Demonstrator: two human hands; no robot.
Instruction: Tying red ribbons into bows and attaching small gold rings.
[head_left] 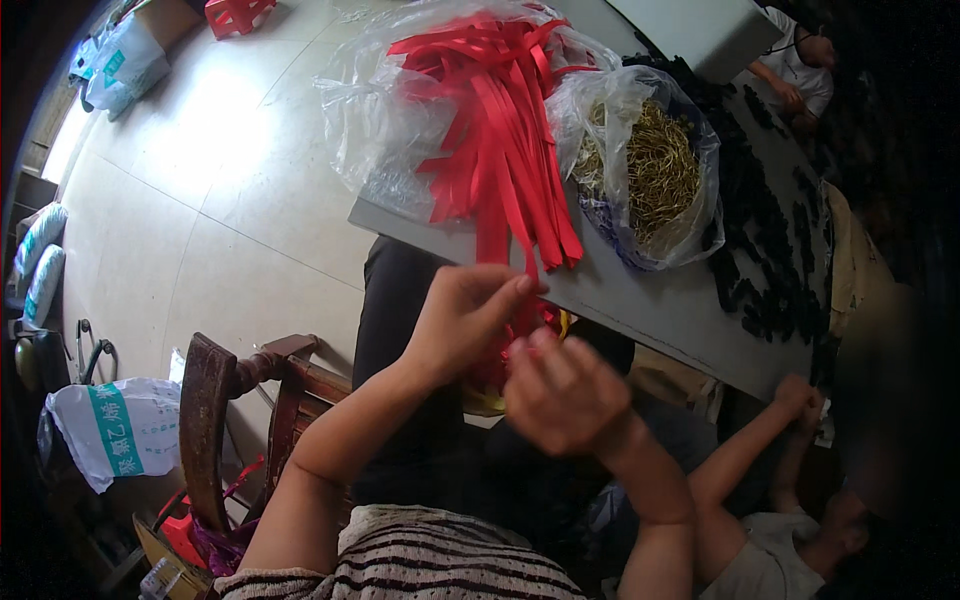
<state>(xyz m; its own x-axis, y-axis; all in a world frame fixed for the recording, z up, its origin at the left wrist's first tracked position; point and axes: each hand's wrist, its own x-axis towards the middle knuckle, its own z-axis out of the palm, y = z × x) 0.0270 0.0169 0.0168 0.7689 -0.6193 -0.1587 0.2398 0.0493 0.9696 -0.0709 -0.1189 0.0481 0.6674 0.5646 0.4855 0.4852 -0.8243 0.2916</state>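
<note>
- your striped shirt [450, 565] is filling the lower edge, and your bare forearms are stretching between it and the near edge of the grey table [650, 322].
- your left hand [452, 318] is hanging just off that edge; its thumb and forefinger are pinching a strip of red ribbon [531, 262] that is trailing down from the table.
- your right hand [568, 395] is hovering just below and to the right, its fingers curling but showing blurred, so i cannot tell whether they are gripping anything.
- something shiny, red with some yellow, is sitting below and between your hands, partly hidden by them.
- on the table, a pile of red ribbons [505, 130] is lying over clear plastic [385, 130], its loose ends pointing toward you.
- just right of the pile, an open clear bag [708, 220] is holding thin gold strands [660, 175].
- farther right, black pieces [738, 285] are lying scattered, and a white box [690, 35] is standing beyond the bag.
- at lower right, a co-worker is holding both hands [797, 395] together near the table's corner; another person [805, 75] is sitting beyond the table.
- to your left, a wooden chair [205, 420] is standing beside a white sack [155, 445] with a green band.
</note>
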